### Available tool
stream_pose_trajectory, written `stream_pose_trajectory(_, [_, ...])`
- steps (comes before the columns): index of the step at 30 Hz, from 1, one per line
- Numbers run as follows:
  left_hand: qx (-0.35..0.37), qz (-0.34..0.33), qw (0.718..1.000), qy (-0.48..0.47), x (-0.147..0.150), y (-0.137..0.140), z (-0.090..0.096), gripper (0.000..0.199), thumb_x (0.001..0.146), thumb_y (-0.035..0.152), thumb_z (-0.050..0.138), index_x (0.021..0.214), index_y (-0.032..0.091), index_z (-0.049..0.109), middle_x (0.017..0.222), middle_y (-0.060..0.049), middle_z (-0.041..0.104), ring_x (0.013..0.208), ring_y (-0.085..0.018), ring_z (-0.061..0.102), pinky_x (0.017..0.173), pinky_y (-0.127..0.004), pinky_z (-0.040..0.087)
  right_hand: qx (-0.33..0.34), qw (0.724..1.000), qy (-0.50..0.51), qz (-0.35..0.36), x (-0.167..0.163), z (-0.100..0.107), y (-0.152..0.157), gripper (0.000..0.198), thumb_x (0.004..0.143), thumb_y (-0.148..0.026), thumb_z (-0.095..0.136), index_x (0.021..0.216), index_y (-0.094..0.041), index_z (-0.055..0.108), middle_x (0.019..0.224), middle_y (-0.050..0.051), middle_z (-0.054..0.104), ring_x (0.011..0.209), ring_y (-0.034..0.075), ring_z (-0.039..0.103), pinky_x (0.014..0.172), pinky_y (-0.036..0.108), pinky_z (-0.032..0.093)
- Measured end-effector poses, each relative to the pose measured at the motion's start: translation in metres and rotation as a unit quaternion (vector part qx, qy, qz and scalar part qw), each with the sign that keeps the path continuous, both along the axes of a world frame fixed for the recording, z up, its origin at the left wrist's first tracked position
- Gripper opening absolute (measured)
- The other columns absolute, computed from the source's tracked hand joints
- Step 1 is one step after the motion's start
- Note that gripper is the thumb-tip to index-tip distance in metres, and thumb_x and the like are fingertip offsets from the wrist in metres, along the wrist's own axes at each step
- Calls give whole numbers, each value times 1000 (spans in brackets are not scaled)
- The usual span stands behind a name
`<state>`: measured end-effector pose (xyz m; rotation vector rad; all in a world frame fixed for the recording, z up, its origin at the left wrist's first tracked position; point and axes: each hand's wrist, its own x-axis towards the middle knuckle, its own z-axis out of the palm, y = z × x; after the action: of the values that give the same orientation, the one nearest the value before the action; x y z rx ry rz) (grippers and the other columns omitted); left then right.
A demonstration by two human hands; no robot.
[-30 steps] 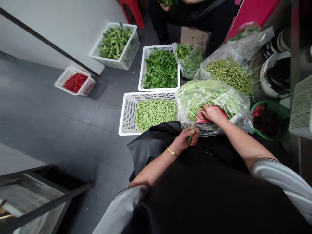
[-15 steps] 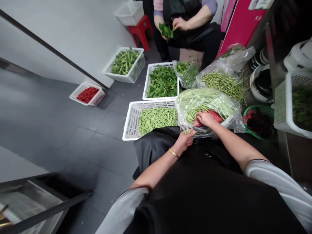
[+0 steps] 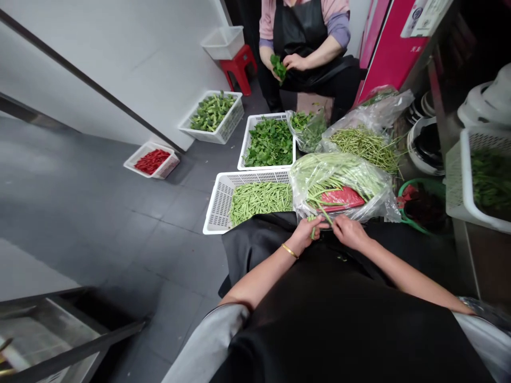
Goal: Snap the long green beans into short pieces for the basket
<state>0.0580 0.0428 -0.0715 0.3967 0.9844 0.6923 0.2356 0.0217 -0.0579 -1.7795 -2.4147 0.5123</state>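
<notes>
My left hand (image 3: 305,234), with a gold bangle at the wrist, is closed around short green bean pieces (image 3: 312,227) above my black apron. Beside it, my right hand (image 3: 349,232) pinches a long green bean (image 3: 326,214) that slants up toward the bag. The two hands nearly meet at the near edge of an open clear plastic bag (image 3: 383,199) of long beans. Inside the bag lies a red plastic packet (image 3: 342,198). Left of the bag, a white basket (image 3: 213,207) holds many cut bean pieces (image 3: 261,199).
Beyond are a basket of leafy greens (image 3: 269,142), a basket of chopped green vegetables (image 3: 213,111) and a basket of red peppers (image 3: 152,161). A co-worker (image 3: 299,48) sits opposite, holding leaves. To my right stand a green basin (image 3: 403,213) and a white crate (image 3: 459,181).
My right hand has come out of the bag toward my left hand, bringing a long bean. The camera view has shifted slightly, and the red packet is now uncovered.
</notes>
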Motion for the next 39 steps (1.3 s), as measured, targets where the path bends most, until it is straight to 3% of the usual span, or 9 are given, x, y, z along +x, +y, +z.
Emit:
stream_pose_trajectory(3, [49,24,999,-2,14,3,4,42,58,38,82,78,10,57,58,1,59,38,-2,34,38,-18,23,-29,996,81,19,-14,4,-19,26,94,-28,39,91,-16,63,95,14,66,80,21,63,74,32,49])
stream_pose_trajectory(7, [143,53,988,28,8,11,23,43,57,36,83,80,12,56,62,0,62,38,-2,35,38,-17,21,-357,928,107,22,-18,1,-15,21,86,-20,46,72,-16,61,62,3,62,52,15,60,55,28,48])
stream_pose_trajectory(9, [176,47,983,35,-2,11,34,42,59,37,82,83,12,57,62,0,63,38,-2,35,38,-18,19,-432,895,101,44,-11,2,-12,11,77,-20,56,70,-16,63,54,0,59,47,14,57,51,25,46])
stream_pose_trajectory(14, [162,-81,983,-5,-23,-5,51,41,61,38,80,86,9,64,55,0,59,35,-1,31,38,-20,17,-314,869,382,5,4,29,1,46,67,-41,72,107,-19,65,78,1,68,61,14,62,54,25,48])
stream_pose_trajectory(18, [156,-124,979,-42,-25,-18,55,36,62,36,79,82,11,61,52,1,57,35,-2,33,38,-20,19,-235,818,520,-66,-14,48,9,41,77,-54,64,93,-17,64,64,0,62,51,12,55,52,25,46])
stream_pose_trajectory(24, [75,-179,980,-52,-33,-25,52,31,60,29,75,73,16,49,44,5,48,32,-4,32,34,-18,14,-49,934,344,-87,-16,35,10,34,81,-47,57,63,-18,56,58,-1,56,56,13,50,56,25,41])
stream_pose_trajectory(27, [78,-140,987,-36,-39,-25,49,30,61,32,72,70,16,48,49,2,52,34,-6,38,34,-18,19,-122,954,270,-47,-9,32,-4,34,81,-43,57,58,-19,51,55,-2,57,53,12,51,54,24,38])
stream_pose_trajectory(32, [147,-57,987,10,-33,-21,52,38,63,40,79,77,14,54,47,8,41,36,-2,30,37,-17,17,-298,897,326,11,-30,34,-30,32,80,-46,60,65,-18,54,54,-3,59,51,14,59,51,24,42])
stream_pose_trajectory(39, [159,-138,977,15,-33,-25,58,45,54,41,86,66,12,54,45,8,39,36,-1,28,37,-19,14,-206,858,468,-56,-18,59,-9,32,79,-48,65,89,-17,63,64,0,64,56,14,61,57,26,49])
